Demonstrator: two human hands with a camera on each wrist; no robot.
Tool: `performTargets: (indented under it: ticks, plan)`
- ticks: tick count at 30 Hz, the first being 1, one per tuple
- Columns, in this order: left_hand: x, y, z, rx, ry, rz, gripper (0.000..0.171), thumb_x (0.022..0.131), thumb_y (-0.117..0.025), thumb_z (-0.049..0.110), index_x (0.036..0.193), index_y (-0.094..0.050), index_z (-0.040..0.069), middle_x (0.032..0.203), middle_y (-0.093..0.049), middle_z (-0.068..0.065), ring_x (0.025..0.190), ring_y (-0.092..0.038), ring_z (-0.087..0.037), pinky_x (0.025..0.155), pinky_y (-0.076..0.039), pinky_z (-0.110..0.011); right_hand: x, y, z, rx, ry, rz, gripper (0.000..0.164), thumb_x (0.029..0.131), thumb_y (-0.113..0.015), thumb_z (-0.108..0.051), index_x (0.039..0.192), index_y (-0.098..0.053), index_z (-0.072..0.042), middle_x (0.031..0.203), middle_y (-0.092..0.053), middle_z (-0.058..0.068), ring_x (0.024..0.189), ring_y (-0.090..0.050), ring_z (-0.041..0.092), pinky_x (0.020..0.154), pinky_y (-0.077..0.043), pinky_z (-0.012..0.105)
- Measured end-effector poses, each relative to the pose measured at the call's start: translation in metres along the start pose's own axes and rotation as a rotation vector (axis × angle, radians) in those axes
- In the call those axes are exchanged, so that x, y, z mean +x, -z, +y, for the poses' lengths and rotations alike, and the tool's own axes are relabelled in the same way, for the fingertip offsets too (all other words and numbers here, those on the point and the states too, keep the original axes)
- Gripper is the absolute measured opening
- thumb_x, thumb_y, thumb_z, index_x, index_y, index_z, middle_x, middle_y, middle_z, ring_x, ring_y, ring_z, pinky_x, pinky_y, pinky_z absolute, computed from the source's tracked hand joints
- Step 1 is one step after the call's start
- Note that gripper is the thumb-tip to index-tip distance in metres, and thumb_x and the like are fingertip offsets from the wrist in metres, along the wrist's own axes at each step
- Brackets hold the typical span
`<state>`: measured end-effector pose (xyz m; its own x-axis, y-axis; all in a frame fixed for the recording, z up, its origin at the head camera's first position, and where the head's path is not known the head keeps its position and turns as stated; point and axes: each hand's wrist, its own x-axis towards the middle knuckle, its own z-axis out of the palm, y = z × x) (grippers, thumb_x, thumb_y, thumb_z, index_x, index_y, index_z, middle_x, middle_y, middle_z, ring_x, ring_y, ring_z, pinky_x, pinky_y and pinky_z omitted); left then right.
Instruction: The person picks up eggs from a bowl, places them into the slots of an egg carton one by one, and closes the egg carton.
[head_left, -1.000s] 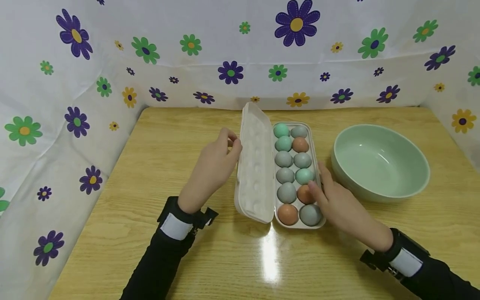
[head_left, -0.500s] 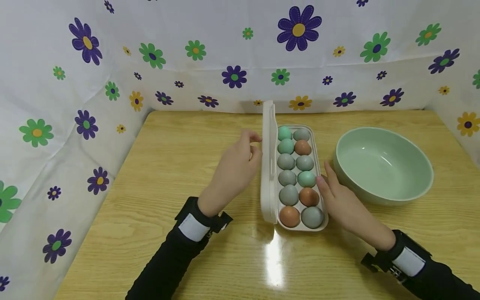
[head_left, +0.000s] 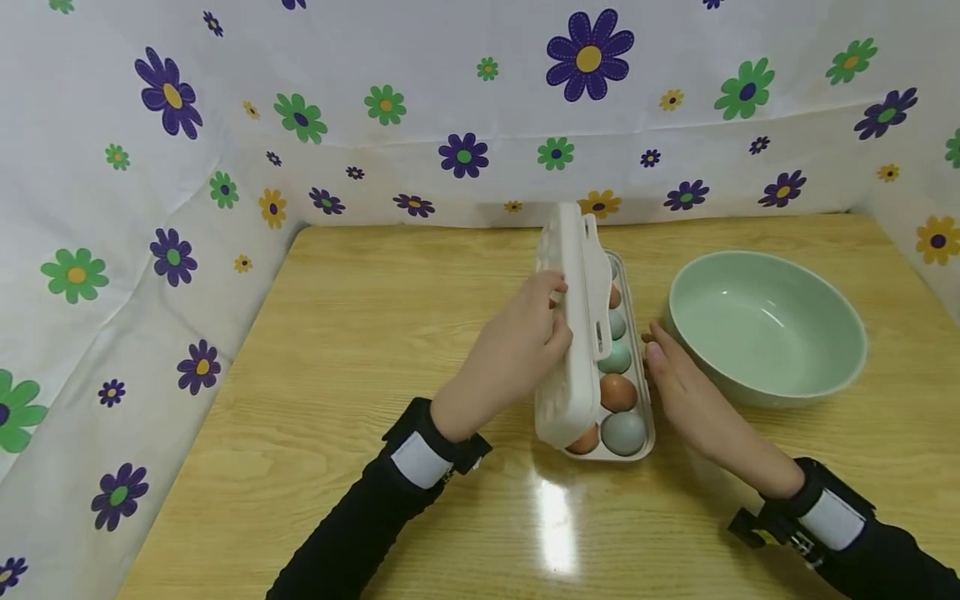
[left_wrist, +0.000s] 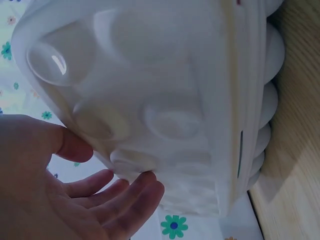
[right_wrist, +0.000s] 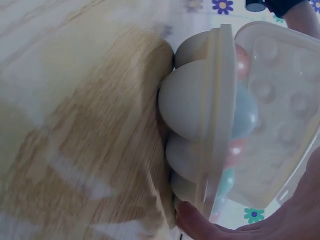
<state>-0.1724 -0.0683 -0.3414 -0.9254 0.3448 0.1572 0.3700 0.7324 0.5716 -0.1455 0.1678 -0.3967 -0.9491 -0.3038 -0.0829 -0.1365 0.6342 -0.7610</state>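
A white egg carton (head_left: 642, 425) lies lengthwise on the table, its lid (head_left: 582, 367) tilted partly over the base. Brown eggs (head_left: 617, 392), grey-blue eggs (head_left: 624, 433) and a green egg (head_left: 615, 357) show along the right row; the lid hides most of the left row. My left hand (head_left: 513, 342) touches the outside of the lid, its fingers (left_wrist: 142, 200) loosely bent against the bumpy face. To the right of the carton, my right hand (head_left: 697, 408) lies along the base, fingers fairly straight, with its thumb (right_wrist: 192, 220) at the base's side in the right wrist view.
A light green bowl (head_left: 772, 350) stands just right of the carton, close beside my right hand. White cloth (head_left: 315, 50) with printed flowers hangs at the back and both sides of the wooden table (head_left: 337, 333).
The lid has swung up from the left and past upright towards the eggs, my left hand moving rightward with it. My right hand has shifted slightly off the eggs to the carton's side.
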Motion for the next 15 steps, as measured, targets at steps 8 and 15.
performTargets:
  ticks: [8, 15]
  plan:
    - [0.004, -0.022, 0.009, 0.2, -0.113, -0.031, 0.047, 0.107, -0.039, 0.025, 0.149, -0.042, 0.004, 0.16, -0.042, -0.011, 0.14, -0.051, -0.03, 0.113, -0.045, -0.044, -0.005, 0.006, -0.002, 0.055, 0.047, 0.073, 0.066, 0.112, -0.016, -0.042, 0.162, -0.007, 0.0, 0.167, -0.021, 0.025, 0.15, -0.031, 0.048, 0.118, -0.029, 0.064]
    - [0.003, -0.039, 0.01, 0.245, -0.055, -0.138, 0.057, 0.108, -0.032, 0.046, 0.16, -0.029, 0.022, 0.17, -0.023, 0.007, 0.15, -0.039, -0.029, 0.111, -0.042, -0.056, -0.003, 0.004, 0.003, 0.124, 0.083, 0.106, 0.067, 0.112, -0.02, -0.042, 0.162, -0.005, -0.001, 0.169, -0.014, 0.024, 0.157, -0.013, 0.044, 0.123, -0.016, 0.064]
